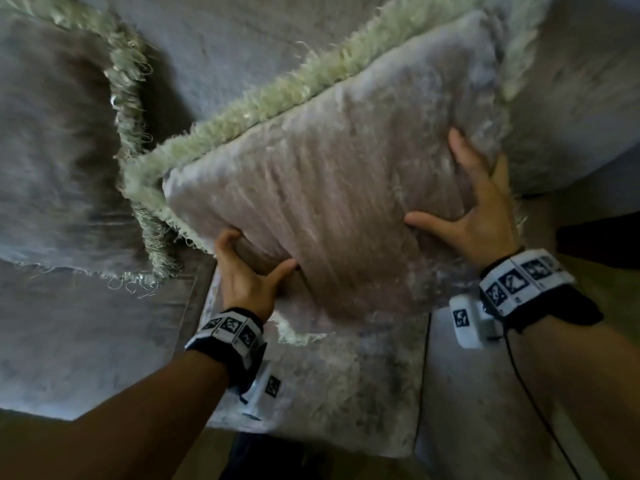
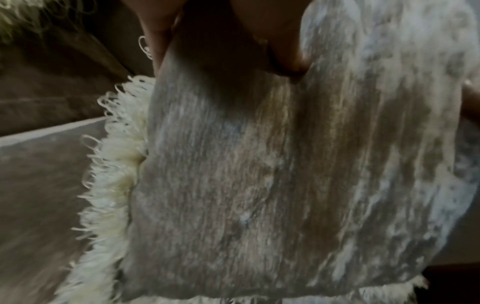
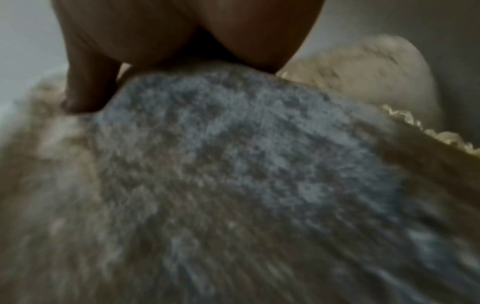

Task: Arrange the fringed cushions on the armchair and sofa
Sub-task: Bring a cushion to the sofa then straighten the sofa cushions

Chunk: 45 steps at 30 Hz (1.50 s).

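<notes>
**A:** Where is the cushion right now?

**B:** The fringed cushion point(image 1: 322, 188) is held up tilted in front of the grey upholstered backrest point(image 1: 242, 39), its pale fringe point(image 1: 277, 95) running along the upper left edge and round the left corner. In the left wrist view the same cushion point(image 2: 272, 174) fills the picture, with fringe down its left side.

**A:** And the grip on it?

**B:** The left hand point(image 1: 247, 275) clamps the lower edge, thumb on the front face and fingers curled behind it. The right hand point(image 1: 478, 206) lies on the right side with fingers spread and fairly straight, thumb out to the left, pressing flat on the fabric rather than closing round it. The right wrist view is blurred; it shows only the hand's underside against the plush cushion point(image 3: 233, 164).

**A:** What sits around it?

**B:** A second fringed cushion point(image 1: 59, 143) leans to the left, its fringe just beside the held one's corner. Below the hands lies a seat cushion point(image 1: 329, 393) in the same shiny fabric. Both wrists wear black bands with white marker tags point(image 1: 228, 332), and a thin black cable point(image 1: 530, 386) trails along the right forearm.
</notes>
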{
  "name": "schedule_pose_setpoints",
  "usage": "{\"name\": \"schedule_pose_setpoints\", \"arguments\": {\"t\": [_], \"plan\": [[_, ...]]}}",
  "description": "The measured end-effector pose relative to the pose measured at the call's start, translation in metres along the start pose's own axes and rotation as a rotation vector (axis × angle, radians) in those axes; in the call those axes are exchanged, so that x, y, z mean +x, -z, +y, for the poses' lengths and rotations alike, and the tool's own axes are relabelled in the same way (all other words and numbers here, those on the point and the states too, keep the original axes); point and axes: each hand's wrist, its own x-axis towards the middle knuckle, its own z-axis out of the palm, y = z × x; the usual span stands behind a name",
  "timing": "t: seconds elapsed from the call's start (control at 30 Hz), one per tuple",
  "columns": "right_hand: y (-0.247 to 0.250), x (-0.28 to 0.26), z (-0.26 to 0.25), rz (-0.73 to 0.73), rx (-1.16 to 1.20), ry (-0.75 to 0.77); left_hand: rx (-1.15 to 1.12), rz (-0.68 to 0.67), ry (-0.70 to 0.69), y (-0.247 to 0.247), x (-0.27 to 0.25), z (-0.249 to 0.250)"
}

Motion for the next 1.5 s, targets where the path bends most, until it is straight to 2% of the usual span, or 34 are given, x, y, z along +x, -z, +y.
{"name": "schedule_pose_setpoints", "arguments": {"t": [0.1, 0.17, 0.4, 0.6, 0.73, 0.83, 0.9, 1.0, 1.07, 1.2, 1.27, 1.5], "plan": [[0.017, 0.026, -0.021, -0.038, -0.123, 0.147, -0.003, -0.046, 0.098, -0.014, -0.006, -0.005], [0.017, 0.04, -0.025, -0.066, -0.188, 0.186, 0.028, -0.048, 0.136, -0.022, -0.003, -0.009], [-0.018, 0.05, 0.006, -0.115, -0.215, 0.044, 0.045, -0.115, 0.225, -0.047, 0.031, -0.018], [-0.034, 0.049, 0.031, -0.11, -0.263, 0.029, 0.12, -0.144, 0.265, -0.061, 0.053, -0.024], [-0.034, 0.043, 0.031, -0.11, -0.313, -0.013, 0.286, -0.151, 0.335, -0.057, 0.057, -0.011], [-0.032, 0.026, 0.023, -0.043, -0.323, -0.016, 0.424, -0.158, 0.345, -0.047, 0.059, 0.011], [-0.03, 0.012, 0.016, 0.004, -0.361, -0.048, 0.515, -0.156, 0.303, -0.036, 0.056, 0.027], [-0.02, -0.006, -0.001, -0.035, -0.457, -0.064, 0.614, -0.226, 0.138, -0.015, 0.048, 0.054], [-0.01, -0.012, -0.015, -0.143, -0.49, -0.047, 0.687, -0.311, 0.019, 0.001, 0.041, 0.077], [0.016, -0.027, -0.05, -0.473, -0.43, -0.106, 0.735, -0.392, -0.189, 0.035, 0.017, 0.125], [0.028, -0.041, -0.07, -0.556, -0.408, -0.108, 0.774, -0.43, -0.275, 0.055, 0.0, 0.141], [0.062, -0.115, -0.143, -0.549, -0.449, -0.009, 0.927, -0.457, -0.403, 0.158, -0.085, 0.18]]}}
